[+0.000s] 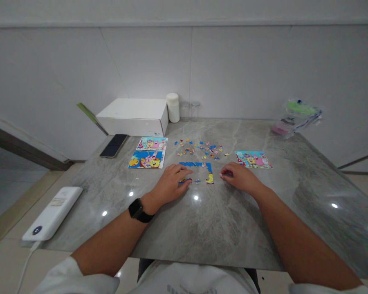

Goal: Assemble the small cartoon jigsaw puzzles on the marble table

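Observation:
A partly joined jigsaw puzzle point(209, 168) lies on the grey table, its blue and yellow border showing along the top and right. My left hand point(174, 179) rests over the puzzle's left side with fingers spread, hiding part of it. Between its fingers and the right border, a small loose puzzle piece point(197, 181) lies near the lower edge. Just right of the puzzle, my right hand point(241, 176) is pinched at the tabletop around a small jigsaw piece, mostly hidden by the fingertips. Several loose jigsaw pieces point(202, 149) are scattered beyond the puzzle.
Picture cards point(149, 153) lie to the left, another picture card point(254, 159) to the right. A phone point(114, 145), white box point(133, 116), white bottle point(173, 108), two glasses point(190, 111) and a plastic bag point(297, 118) stand farther back. A white power bank point(53, 213) sits at the left edge.

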Demonstrator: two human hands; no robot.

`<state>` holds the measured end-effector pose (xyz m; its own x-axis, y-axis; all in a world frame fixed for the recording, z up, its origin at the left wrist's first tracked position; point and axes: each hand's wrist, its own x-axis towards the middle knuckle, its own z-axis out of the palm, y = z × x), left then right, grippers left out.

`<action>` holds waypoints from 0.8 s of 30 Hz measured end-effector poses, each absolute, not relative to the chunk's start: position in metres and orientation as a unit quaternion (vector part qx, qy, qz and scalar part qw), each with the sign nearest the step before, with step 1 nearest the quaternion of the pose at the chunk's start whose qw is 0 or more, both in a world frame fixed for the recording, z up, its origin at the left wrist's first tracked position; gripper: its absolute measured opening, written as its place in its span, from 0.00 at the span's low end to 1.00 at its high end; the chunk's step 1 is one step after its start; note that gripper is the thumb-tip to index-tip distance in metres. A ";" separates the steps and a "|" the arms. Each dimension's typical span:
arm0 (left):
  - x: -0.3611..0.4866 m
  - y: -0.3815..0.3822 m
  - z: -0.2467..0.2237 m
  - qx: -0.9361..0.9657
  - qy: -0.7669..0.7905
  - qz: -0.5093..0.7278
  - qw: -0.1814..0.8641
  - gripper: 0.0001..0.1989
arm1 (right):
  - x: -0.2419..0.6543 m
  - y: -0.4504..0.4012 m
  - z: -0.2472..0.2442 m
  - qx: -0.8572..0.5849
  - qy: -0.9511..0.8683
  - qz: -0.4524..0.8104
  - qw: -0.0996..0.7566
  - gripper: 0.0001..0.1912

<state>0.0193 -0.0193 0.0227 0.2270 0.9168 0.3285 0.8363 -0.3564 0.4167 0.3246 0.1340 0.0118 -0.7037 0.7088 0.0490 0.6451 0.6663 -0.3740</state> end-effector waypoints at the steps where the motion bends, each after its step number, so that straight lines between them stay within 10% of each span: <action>1: 0.016 -0.017 0.025 0.770 0.571 0.274 0.071 0.15 | 0.326 0.135 0.011 -0.375 -0.907 0.166 0.098 0.05; 24: -0.085 0.100 0.043 0.671 0.700 0.239 -0.048 0.15 | 0.308 0.132 0.002 -0.394 -0.848 0.193 0.297 0.13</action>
<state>-0.0848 0.1002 0.0430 -0.0950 0.9165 0.3886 0.9626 -0.0150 0.2706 0.3077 0.1322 0.0020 -0.5132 0.7832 0.3510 0.5538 0.6146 -0.5617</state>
